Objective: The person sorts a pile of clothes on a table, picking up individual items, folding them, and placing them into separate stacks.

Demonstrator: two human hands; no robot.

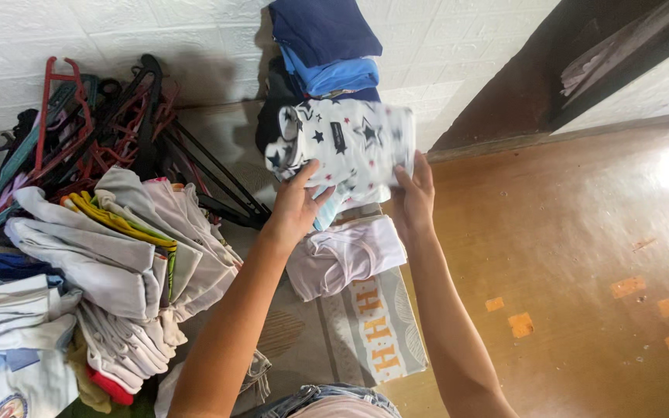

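A folded white garment with dark and red stars (350, 143) is held between both hands over the mat. My left hand (297, 205) grips its near left edge. My right hand (414, 195) grips its near right edge. Behind it, against the white wall, lies a stack of folded dark blue and light blue clothes (327, 46). Just below my hands rests a folded pale lilac-white garment (344, 255) on the patterned mat (385, 333).
A loose heap of grey, white and yellow clothes (94, 271) fills the left side. Red, black and teal hangers (102, 124) lie tangled behind it. Brown wooden floor (582, 255) stretches to the right, with a dark door frame (520, 93) at the back.
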